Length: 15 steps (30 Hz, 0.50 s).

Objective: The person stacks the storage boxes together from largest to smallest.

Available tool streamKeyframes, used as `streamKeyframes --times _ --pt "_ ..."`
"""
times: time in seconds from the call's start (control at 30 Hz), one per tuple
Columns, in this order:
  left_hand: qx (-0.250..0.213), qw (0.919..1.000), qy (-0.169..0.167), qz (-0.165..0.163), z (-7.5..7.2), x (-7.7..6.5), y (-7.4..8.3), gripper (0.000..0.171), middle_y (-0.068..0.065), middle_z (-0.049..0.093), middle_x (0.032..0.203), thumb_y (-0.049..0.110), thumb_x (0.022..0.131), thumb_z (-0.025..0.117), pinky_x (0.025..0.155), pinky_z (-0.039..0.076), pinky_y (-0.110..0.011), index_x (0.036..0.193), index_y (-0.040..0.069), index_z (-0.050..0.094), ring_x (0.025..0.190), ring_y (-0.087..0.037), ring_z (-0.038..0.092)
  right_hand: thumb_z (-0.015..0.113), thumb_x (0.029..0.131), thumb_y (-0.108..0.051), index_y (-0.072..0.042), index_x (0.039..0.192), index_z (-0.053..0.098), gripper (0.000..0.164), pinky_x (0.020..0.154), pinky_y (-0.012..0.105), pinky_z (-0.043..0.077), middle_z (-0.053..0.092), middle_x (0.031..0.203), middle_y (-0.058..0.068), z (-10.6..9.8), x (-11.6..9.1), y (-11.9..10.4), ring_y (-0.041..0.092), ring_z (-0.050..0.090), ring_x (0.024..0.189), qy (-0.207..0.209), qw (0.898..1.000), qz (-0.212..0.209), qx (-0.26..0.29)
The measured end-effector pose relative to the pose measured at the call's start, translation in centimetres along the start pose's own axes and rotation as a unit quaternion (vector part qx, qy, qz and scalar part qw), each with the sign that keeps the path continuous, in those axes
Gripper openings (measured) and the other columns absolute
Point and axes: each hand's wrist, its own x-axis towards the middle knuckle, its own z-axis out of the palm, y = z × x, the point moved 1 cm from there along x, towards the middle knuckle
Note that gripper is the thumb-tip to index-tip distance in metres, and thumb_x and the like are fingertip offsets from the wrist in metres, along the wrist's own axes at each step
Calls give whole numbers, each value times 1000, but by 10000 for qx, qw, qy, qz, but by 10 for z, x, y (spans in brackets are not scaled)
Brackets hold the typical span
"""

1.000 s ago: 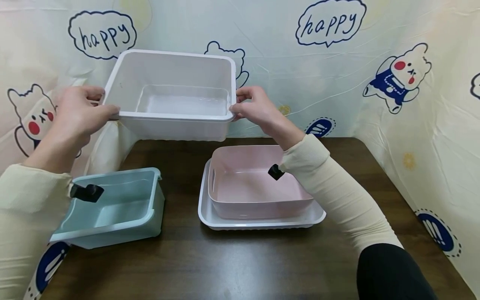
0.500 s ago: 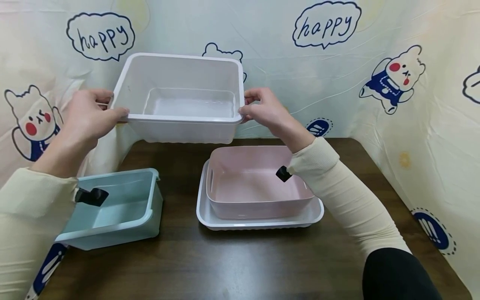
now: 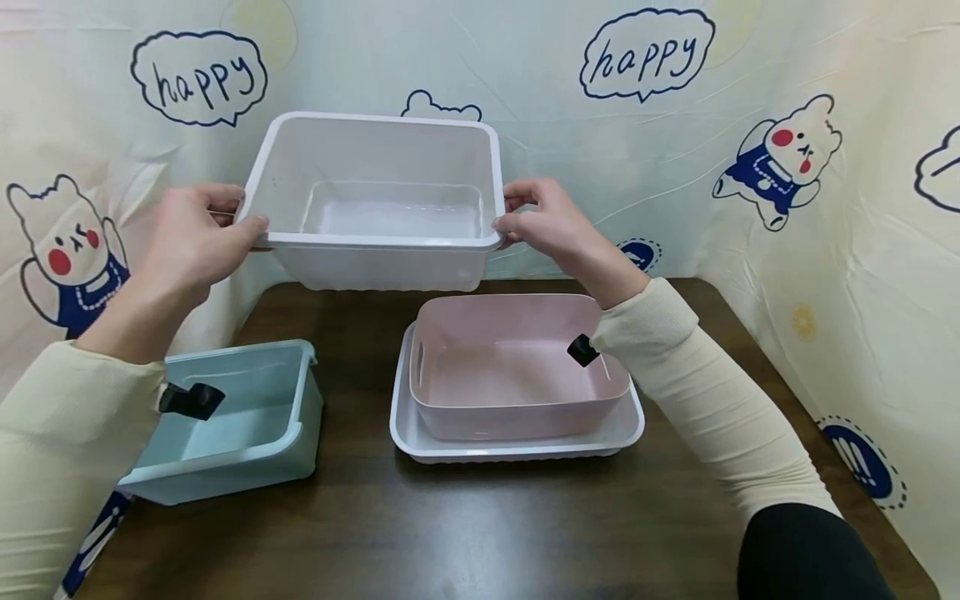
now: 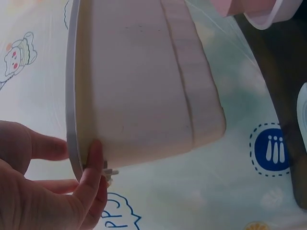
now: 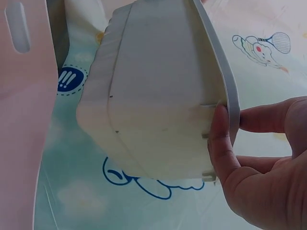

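Note:
A white rectangular plastic bin (image 3: 390, 267) is held up above the back of the table, tilted so that its inside shows in the head view. My left hand (image 3: 198, 237) pinches its left end by the rim, thumb on one side and fingers beneath. At the opposite end my right hand (image 3: 551, 221) grips the rim the same way. In the left wrist view the fingers (image 4: 91, 167) press under the rim against the outer wall. The right wrist view shows the right hand (image 5: 268, 167) holding the bin's edge near small clips.
A pink bin (image 3: 510, 421) stands inside a shallow white tray (image 3: 517, 454) on the dark wooden table (image 3: 450, 533), below the lifted bin. To the left sits a light blue bin (image 3: 232, 479), partly behind my left sleeve. A printed curtain (image 3: 540, 67) hangs around the table.
Both hands have carried the white bin a little to the right and slightly lower in the head view. The pink bin, tray and blue bin stay in place on the table.

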Motion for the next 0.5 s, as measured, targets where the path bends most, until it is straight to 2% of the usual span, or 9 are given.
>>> streamKeyframes --times 0.1,0.33,0.5 --pt "-50 10000 -1 79 4 1 1 51 -29 49 144 19 104 48 102 44 -66 151 -2 46 116 -43 53 62 91 5 7 121 66 30 83 40 61 59 100 17 -5 -2 2 25 66 84 21 10000 17 -43" --pt "-239 9995 93 186 11 1 5 45 -22 54 136 15 104 49 97 51 -48 147 2 53 106 -28 59 61 92 3 5 123 66 31 82 36 61 60 105 18 -18 -9 7 26 67 86 31 9998 83 -170" --pt "-395 9990 49 226 18 -1 10 46 -21 54 135 14 104 51 95 52 -45 148 1 52 105 -27 61 61 91 4 4 121 66 31 81 36 60 62 106 20 -27 -15 9 25 68 79 52 9999 -6 -129"
